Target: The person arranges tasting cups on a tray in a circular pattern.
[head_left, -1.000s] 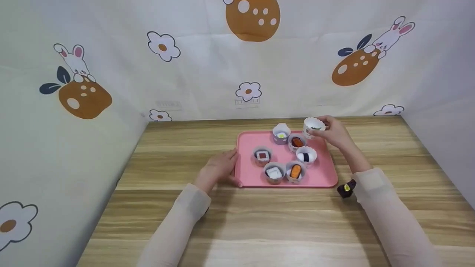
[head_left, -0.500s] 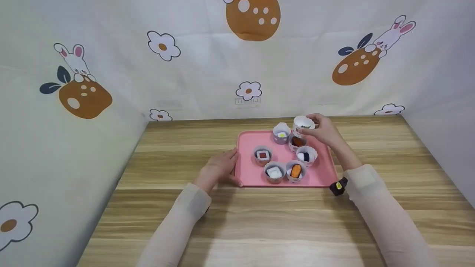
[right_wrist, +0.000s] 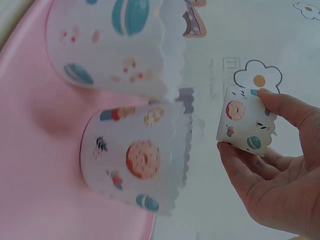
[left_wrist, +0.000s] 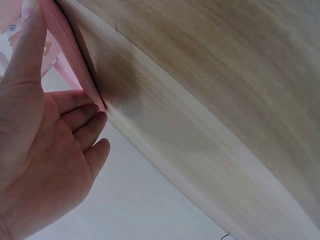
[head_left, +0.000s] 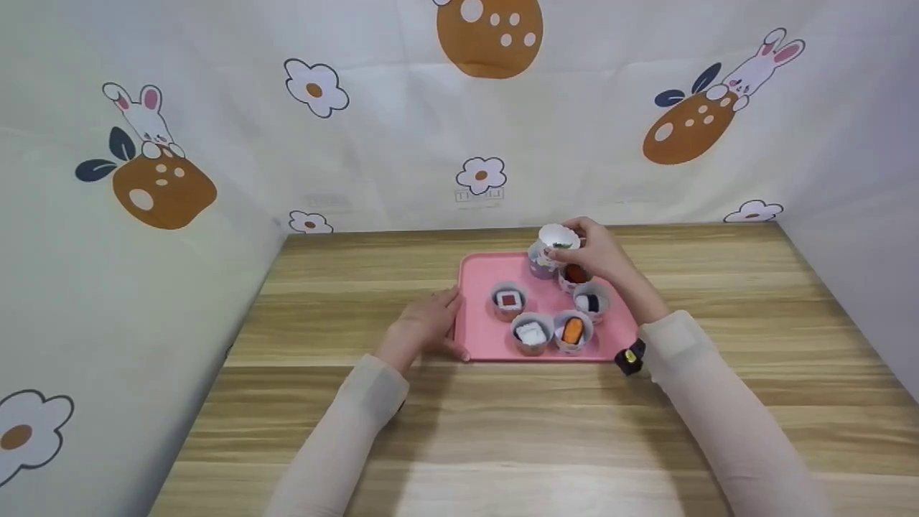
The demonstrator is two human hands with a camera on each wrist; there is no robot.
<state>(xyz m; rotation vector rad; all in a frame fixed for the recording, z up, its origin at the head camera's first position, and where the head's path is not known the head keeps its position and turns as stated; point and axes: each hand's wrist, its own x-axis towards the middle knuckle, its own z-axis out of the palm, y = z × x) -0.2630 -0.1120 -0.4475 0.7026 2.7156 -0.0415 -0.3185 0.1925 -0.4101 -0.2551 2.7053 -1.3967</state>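
My right hand (head_left: 597,251) pinches a white paper cupcake cup (head_left: 554,234) with a scalloped rim between thumb and fingers. Something green lies inside it. In the right wrist view this held cup (right_wrist: 246,120) is off the tray, its printed side showing; the head view has it overlapping the cup (head_left: 540,268) at the back of the pink tray (head_left: 477,271). Spread along the tray's left edge, my left hand (head_left: 425,324) touches it, thumb near the front corner. The left wrist view shows my left fingertips (left_wrist: 92,112) against the pink rim.
On the tray stand several more cups with toy sushi: one with a red-centred roll (head_left: 508,301), a white piece (head_left: 531,334), an orange-topped piece (head_left: 573,332), a black-banded piece (head_left: 590,303) and a red-topped piece (head_left: 576,274). Patterned cloth (head_left: 402,158) rises behind the wooden table (head_left: 502,431).
My right hand has carried the held cup leftward, from the tray's back right corner to over the back cup. My left hand and the tray have stayed in place.
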